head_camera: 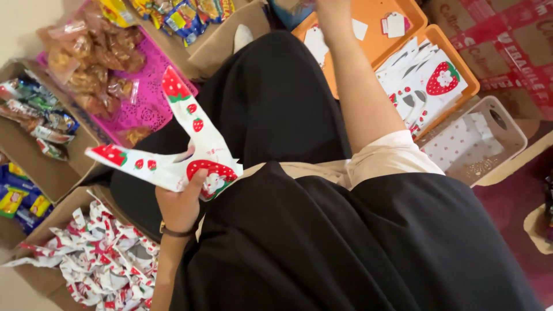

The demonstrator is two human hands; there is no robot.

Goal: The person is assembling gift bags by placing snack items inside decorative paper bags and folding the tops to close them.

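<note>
The white paper bag printed with red strawberries (193,150) is held up over the person's black-clothed lap, its two long handle-like ends spreading apart, one toward the upper middle and one out to the left; a large strawberry with a white flower marks its body. The left hand (181,201) has its grip clamped on the bag's lower part, thumb pressed on the large strawberry. The right hand is cut off by the top edge, so whether its grip is apart or together I cannot tell; its forearm (357,86) stretches over an orange plastic tray (397,46). Beside that tray lies a stack of matching flat strawberry bags (429,80). A cardboard box of filled, knotted strawberry bags (98,259) sits below the left hand.
</note>
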